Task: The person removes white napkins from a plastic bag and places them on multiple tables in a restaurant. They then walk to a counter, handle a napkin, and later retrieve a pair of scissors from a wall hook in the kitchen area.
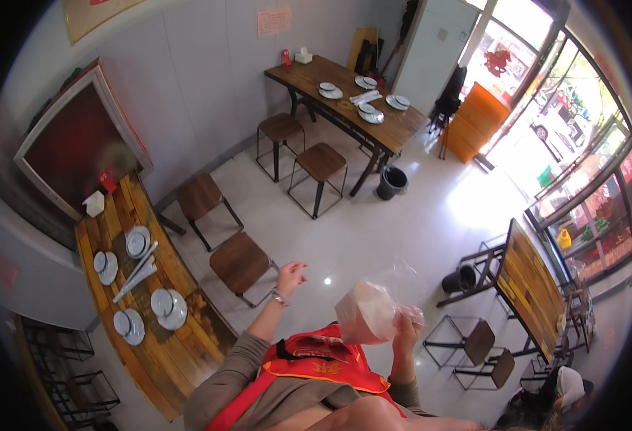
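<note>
My right hand (406, 326) grips the gathered top of a clear plastic bag (367, 315) with whitish contents, perhaps stacked paper or napkins; what exactly is inside cannot be told. The bag hangs out in front of the red apron (321, 366) that I wear. Away to the left, my left hand (291, 277) is raised with fingers slightly bent and apart, and nothing shows in it. A bracelet circles that wrist. Near this hand stands a brown wooden-topped stool (240, 263). Below both hands is the pale tiled floor (316, 248).
A plank table (133, 199) on the left bears several bowl-and-plate sets, wrapped chopsticks (138, 272) and a white tissue box (94, 203). A similarly laid dark table (305, 75) stands by the far wall, near a black bin (392, 182). Another table (531, 280) and stools (480, 342) are right.
</note>
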`<state>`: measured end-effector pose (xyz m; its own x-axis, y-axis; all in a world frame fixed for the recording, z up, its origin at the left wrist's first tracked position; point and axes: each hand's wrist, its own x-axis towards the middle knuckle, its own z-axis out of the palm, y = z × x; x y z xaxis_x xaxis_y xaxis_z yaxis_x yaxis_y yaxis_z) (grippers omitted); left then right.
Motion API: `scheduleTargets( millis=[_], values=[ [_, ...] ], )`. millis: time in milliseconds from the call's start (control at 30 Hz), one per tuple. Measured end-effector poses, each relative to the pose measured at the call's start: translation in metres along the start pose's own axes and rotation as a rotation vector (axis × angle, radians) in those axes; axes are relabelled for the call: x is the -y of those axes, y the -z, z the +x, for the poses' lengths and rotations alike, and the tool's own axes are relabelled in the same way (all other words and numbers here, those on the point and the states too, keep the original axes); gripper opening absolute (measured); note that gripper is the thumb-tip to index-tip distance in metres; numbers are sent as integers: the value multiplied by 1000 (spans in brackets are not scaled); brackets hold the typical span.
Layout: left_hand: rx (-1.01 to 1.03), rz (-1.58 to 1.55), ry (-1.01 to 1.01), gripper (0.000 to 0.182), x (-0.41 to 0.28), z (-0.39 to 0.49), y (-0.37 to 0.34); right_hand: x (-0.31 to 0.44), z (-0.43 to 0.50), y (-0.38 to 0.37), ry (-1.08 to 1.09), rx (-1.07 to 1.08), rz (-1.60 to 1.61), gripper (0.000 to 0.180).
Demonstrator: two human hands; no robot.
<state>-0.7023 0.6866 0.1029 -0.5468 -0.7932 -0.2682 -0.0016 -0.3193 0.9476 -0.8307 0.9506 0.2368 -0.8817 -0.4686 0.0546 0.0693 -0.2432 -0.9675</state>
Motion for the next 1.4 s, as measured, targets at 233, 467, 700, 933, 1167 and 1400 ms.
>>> scheduleTargets(
  millis=[233, 467, 700, 933, 1167, 1400],
  values=[
    [-125, -42, -223, 28, -56, 155, -4, -49, 164, -65, -105, 191, 22, 8],
    [-801, -122, 9, 22, -33, 166, 117, -60, 343, -170, -172, 386, -20, 6],
    [-1296, -456, 249, 36, -19, 150, 171, -94, 464, -293, -67, 397, -33, 3],
    [-1152, -394, 128, 48, -89, 363, 253, -131, 537, -387, -189, 237, 41, 4],
    [-468, -35, -97, 34, -238, 627, 222, -153, 597, -480, -262, 177, -9, 5],
    [-261, -88, -49, 26, -259, 735, 195, -174, 663, -562, -291, 262, -30, 8]
  ],
)
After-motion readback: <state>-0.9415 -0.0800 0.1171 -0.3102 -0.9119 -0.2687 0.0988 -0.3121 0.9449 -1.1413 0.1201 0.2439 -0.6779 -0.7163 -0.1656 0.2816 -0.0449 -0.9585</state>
